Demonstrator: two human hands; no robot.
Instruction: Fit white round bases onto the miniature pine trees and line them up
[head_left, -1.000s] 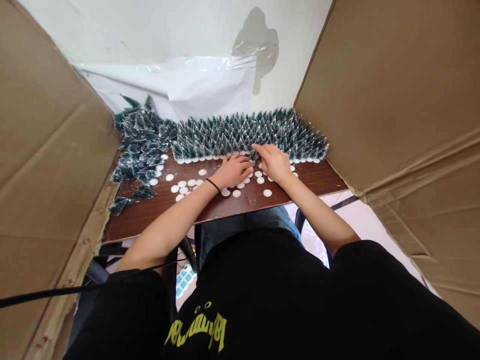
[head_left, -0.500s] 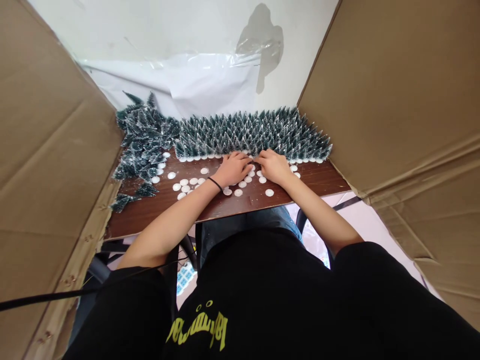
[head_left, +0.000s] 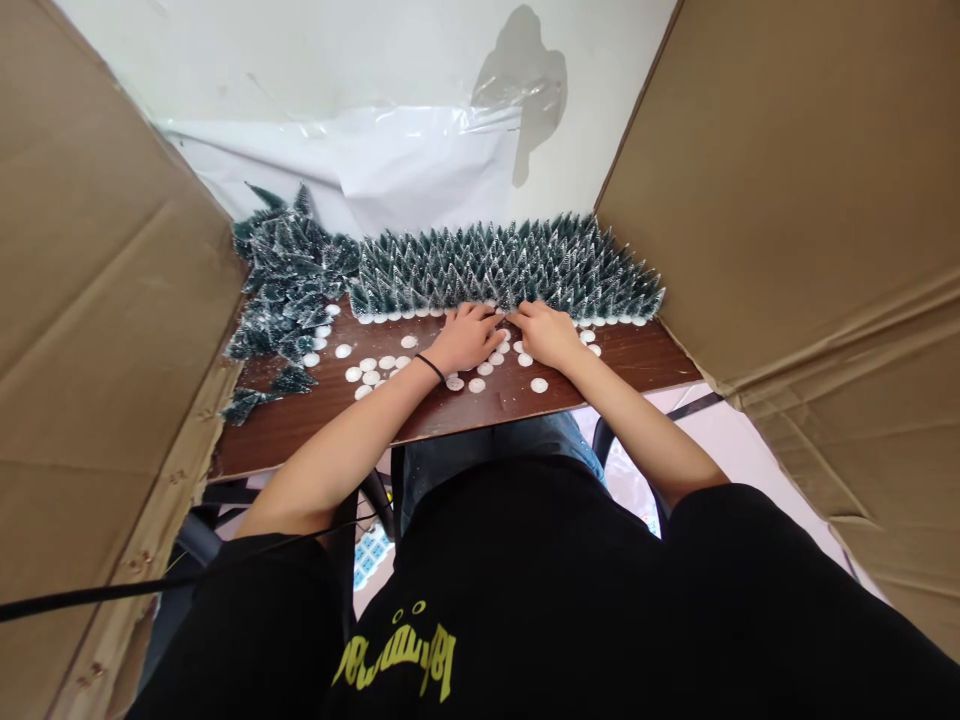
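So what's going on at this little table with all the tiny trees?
A person sits at a brown table walled in by cardboard. Both hands meet at the front edge of a dense block of standing miniature frosted trees: the left hand and right hand are fingering something small between them, too hidden to tell. White round bases lie scattered nearby, and a loose pile of trees lies to the left.

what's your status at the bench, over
Left hand and right hand together at the front edge of the standing mini trees; grip hidden. White discs scattered around both hands. Loose tree pile at left.
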